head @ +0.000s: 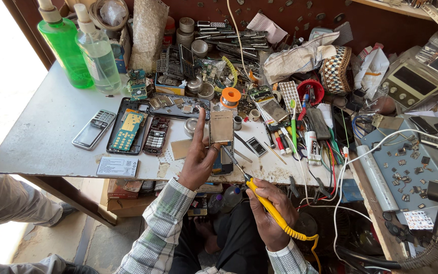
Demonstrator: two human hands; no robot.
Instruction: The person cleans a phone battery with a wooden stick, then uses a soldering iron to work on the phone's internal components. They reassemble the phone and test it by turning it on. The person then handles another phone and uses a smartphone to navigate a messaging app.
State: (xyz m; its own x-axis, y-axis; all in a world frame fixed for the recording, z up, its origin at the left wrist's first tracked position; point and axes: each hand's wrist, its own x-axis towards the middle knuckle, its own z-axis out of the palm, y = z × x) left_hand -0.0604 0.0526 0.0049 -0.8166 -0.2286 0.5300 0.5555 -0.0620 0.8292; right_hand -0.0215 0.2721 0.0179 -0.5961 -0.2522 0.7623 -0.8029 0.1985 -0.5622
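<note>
A worn white desk (51,132) fills the frame, its bare stretch running toward 9 o'clock while tools and phone scrap crowd the half toward 3 o'clock, kept close to whoever sits here. At 11 o'clock two pump bottles, one green (64,45) and one clear (99,53), stand upright at the back edge, out of the way of the working area. At 3 o'clock a grey tray (406,167) of tiny loose chips sits off the side of the desk, beside a beige meter (411,81) at 2 o'clock.

Left of centre, a stripped phone frame (126,127) with its yellow-green keypad board, a dark keypad (156,135) and a silver handset (94,129) lie flat in a row, seemingly laid out so that each part stays visible.

At centre, the left hand (197,162) rises from a checked sleeve and grasps a phone body (222,134), fingers pressed to its side, tilting it up off the desk, likely to present its face to the tool. Just toward 5 o'clock, the right hand (272,213) is clenched around a yellow-handled soldering iron (267,205), the metal tip angled toward the lower edge of the phone body and close to it; whether it touches cannot be told. Its coiled yellow cord trails away toward 5 o'clock. An orange solder spool (230,96) waits near 12 o'clock.
</note>
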